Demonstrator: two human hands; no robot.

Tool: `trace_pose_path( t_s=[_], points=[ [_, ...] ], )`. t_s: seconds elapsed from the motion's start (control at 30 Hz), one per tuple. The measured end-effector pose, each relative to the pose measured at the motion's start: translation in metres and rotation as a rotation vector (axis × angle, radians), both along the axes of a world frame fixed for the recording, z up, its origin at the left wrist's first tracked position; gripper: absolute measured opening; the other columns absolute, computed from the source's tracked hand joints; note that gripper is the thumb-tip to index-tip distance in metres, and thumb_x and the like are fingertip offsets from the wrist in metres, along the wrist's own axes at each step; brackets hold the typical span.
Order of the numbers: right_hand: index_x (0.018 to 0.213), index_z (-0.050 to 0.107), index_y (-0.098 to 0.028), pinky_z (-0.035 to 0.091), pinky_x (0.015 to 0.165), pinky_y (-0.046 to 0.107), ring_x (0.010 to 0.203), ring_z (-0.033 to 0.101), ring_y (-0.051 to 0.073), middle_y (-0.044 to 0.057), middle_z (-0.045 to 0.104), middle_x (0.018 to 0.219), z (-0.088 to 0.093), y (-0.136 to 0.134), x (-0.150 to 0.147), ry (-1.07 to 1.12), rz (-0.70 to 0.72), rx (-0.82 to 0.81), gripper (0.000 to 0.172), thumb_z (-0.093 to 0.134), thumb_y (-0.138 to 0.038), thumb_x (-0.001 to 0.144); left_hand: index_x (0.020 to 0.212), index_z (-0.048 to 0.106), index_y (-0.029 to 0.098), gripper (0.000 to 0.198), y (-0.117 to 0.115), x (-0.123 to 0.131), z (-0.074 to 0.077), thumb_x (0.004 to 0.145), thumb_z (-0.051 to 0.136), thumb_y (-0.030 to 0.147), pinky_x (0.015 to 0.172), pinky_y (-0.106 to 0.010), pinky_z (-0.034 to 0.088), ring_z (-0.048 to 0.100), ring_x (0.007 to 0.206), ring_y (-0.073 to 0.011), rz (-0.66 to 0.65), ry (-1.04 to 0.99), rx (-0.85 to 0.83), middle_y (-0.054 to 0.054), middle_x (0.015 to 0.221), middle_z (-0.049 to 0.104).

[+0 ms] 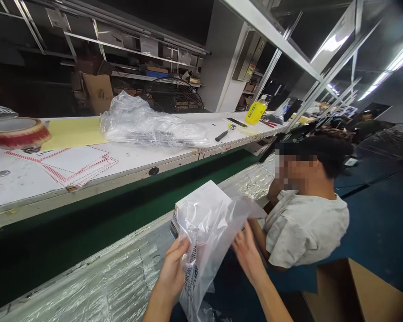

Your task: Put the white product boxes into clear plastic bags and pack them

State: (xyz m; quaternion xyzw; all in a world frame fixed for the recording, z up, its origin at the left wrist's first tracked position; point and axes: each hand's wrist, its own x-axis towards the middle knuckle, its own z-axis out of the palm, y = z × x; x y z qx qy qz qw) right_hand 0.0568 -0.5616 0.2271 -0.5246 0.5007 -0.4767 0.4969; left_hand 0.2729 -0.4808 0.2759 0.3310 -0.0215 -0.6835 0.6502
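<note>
Bag (210,241) between left hand (173,266) and right hand (249,252)

Workshop with long white workbench (137,154)

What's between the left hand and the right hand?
A clear plastic bag, with dark print on it, spans from the left hand to the right, head view.

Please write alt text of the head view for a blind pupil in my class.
A person's left hand holds a clear printed plastic bag in front of a white-topped stack, the right hand at the bag's edge. Beyond, a white bench bears crumpled clear plastic and a yellow bottle; a co-worker in a pale shirt is at right.
</note>
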Motion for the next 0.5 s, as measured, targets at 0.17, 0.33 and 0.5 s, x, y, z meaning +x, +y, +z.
trace_pose_path(
  t_s=[0.17, 0.33, 0.5],
  points=[
    [0.096, 0.075, -0.021, 0.05, 0.104, 0.05, 0.108, 0.066, 0.033, 0.013, 0.074, 0.105, 0.0, -0.011, 0.032, 0.031, 0.154, -0.005, 0.049, 0.069, -0.066, 0.077, 0.091, 0.074, 0.016, 0.017, 0.02, 0.016, -0.014, 0.074, 0.074, 0.015, 0.088, -0.033, 0.061, 0.074, 0.097, -0.0261, 0.196, 0.036, 0.17, -0.008, 0.094, 0.078],
    [0.087, 0.075, -0.019, 0.057, 0.069, 0.038, 0.072, 0.066, 0.026, 0.008, 0.071, 0.076, 0.032, -0.012, 0.007, 0.132, 0.032, -0.093, 0.041, 0.077, -0.057, 0.07, 0.097, 0.072, 0.021, 0.023, 0.054, 0.068, -0.039, 0.083, 0.06, 0.007, 0.073, -0.021, 0.062, 0.074, 0.082, -0.0143, 0.536, -0.006, 0.235, -0.002, 0.095, 0.078],
    [0.065, 0.067, -0.018, 0.048, 0.053, 0.028, 0.06, 0.06, 0.018, 0.006, 0.069, 0.07, 0.066, -0.021, -0.009, 0.108, 0.286, 0.077, 0.035, 0.088, -0.046, 0.058, 0.077, 0.072, 0.029, 0.02, 0.105, 0.113, -0.095, 0.064, 0.077, 0.014, 0.072, -0.022, 0.06, 0.072, 0.076, -0.0144, 0.521, -0.345, 0.306, 0.009, 0.077, 0.075]
  ],
)
